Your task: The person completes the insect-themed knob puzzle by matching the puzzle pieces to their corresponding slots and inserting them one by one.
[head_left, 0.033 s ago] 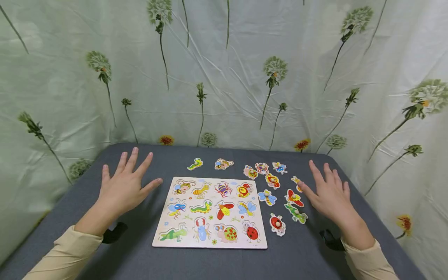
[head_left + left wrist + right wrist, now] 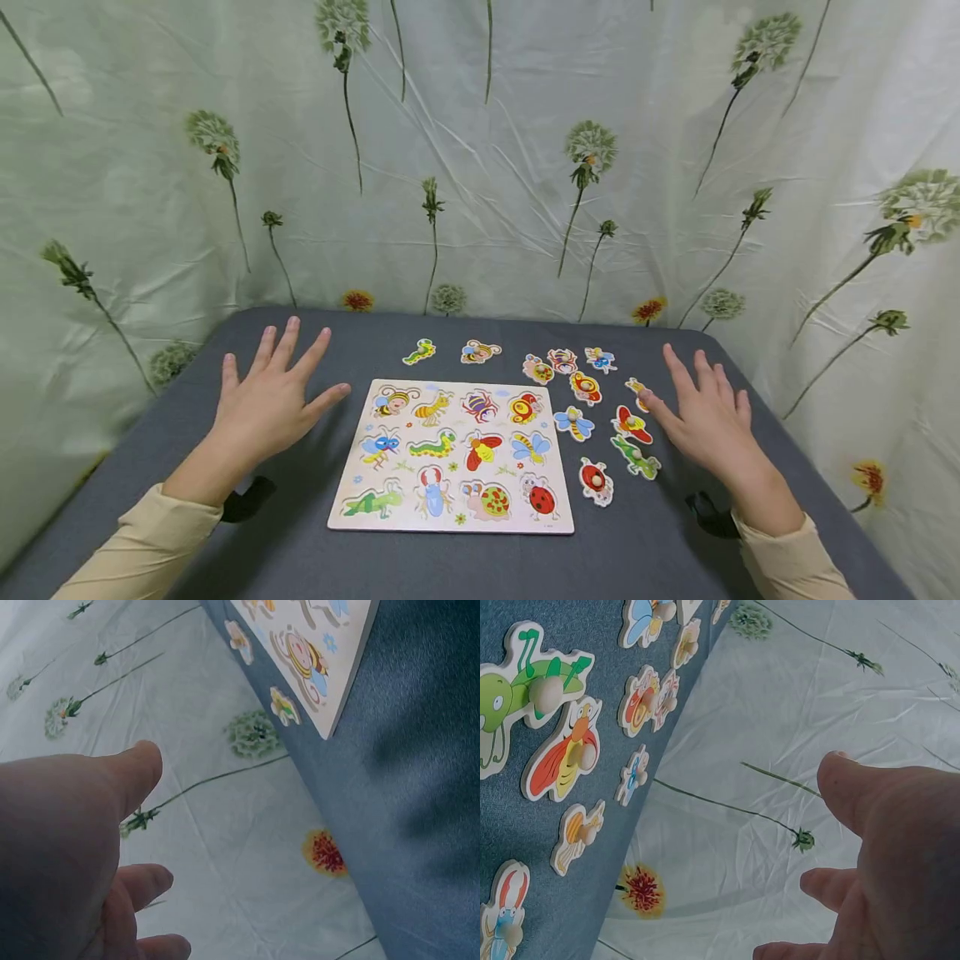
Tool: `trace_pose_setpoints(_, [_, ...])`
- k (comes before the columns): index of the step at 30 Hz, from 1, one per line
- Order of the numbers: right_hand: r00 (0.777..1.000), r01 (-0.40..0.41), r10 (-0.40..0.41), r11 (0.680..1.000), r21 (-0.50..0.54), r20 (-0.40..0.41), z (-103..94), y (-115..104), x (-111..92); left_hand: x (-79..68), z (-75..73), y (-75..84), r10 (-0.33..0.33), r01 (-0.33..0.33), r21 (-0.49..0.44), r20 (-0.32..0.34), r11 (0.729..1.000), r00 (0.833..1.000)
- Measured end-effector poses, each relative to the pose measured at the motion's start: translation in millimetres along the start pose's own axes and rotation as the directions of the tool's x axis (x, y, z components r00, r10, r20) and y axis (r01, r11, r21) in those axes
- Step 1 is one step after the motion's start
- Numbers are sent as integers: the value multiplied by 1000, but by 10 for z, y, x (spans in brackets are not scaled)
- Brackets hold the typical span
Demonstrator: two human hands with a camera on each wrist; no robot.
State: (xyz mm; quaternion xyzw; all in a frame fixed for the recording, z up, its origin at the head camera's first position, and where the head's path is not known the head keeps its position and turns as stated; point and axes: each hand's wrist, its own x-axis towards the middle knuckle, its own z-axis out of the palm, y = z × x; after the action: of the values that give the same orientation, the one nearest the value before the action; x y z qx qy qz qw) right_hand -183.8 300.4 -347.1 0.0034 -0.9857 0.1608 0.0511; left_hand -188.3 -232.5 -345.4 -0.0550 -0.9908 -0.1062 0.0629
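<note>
A wooden puzzle board (image 2: 450, 457) with insect pictures in cut-out recesses lies on the table. My left hand (image 2: 266, 400) is held in the air left of it, fingers spread, holding nothing. To the right, my right hand (image 2: 708, 417) is likewise raised with fingers spread and nothing in it. Its thumb overlaps a small yellow piece (image 2: 635, 386) in the head view. Nearby lie a red-winged firefly piece (image 2: 632, 423), a green grasshopper piece (image 2: 637, 458) and a ladybug piece (image 2: 596, 482). In the right wrist view, a blue stag beetle piece (image 2: 508, 919) also shows, with a round knob.
Along the board's far side lie a caterpillar piece (image 2: 419, 352) and a bee piece (image 2: 480, 352). Several more knobbed pieces, among them a dragonfly (image 2: 574, 423) and a spider (image 2: 562, 360), cluster right of it. A flower-printed curtain (image 2: 495, 208) hangs behind the grey table (image 2: 450, 567).
</note>
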Motion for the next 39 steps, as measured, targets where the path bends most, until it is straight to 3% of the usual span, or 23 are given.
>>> trace_pose_setpoints(13, [999, 2, -1, 1000, -14, 34, -1, -25, -5, 57, 8, -9, 32, -32, -6, 22, 999, 999])
trace_pose_setpoints(21, [996, 22, -23, 1000, 10, 86, -1, -122, 69, 24, 69, -41, 58, -56, -35, 78, 998, 995])
trace_pose_setpoints(26, [990, 82, -88, 995, 61, 108, 63, -242, 187, -43, 155, -107, 105, -96, -76, 118, 992, 987])
trace_pose_setpoints(31, [977, 127, -156, 974, 186, 148, 181, -357, 339, -108, 268, -184, 198, -176, -127, 194, 976, 961])
trace_pose_setpoints(37, [958, 120, -190, 947, 299, 215, 301, -508, 565, -142, 376, -268, 321, -248, -261, 291, 933, 901])
trace_pose_setpoints(39, [949, 121, -211, 930, 348, 234, 338, -574, 656, -139, 399, -300, 338, -239, -311, 321, 920, 885])
